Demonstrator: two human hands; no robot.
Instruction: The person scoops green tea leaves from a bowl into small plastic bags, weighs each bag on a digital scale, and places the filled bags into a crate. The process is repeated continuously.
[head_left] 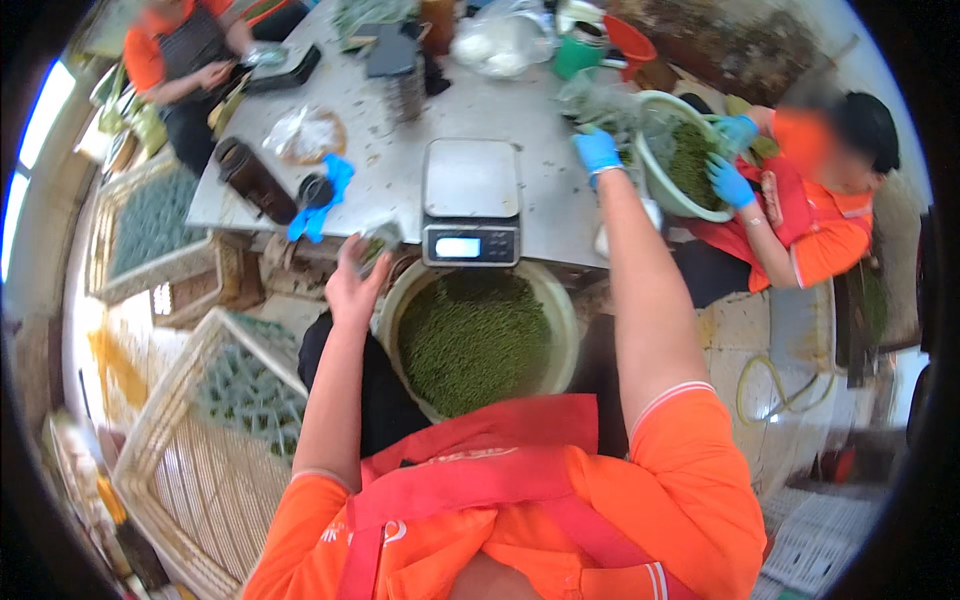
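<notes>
My left hand [354,281], bare, is closed around a small clear plastic bag [379,242] with some green bits in it, just off the table's front edge. Reaching across the table, my right hand [598,152] in a blue glove has its fingers stretched out at a heap of clear plastic bags [600,104]. Between my arms a digital scale [470,180] stands at the table edge with a bare plate and a lit display. Below it, a round tub [563,335] holds many small green pellets or buds [470,340].
A co-worker at the right has blue-gloved hands in a pale basin [655,190] of greens; another person sits far left. Plastic crates [170,440] with filled bags stand at left. A dark bottle [255,180], blue glove [325,200] and green container [578,52] are on the table [380,170].
</notes>
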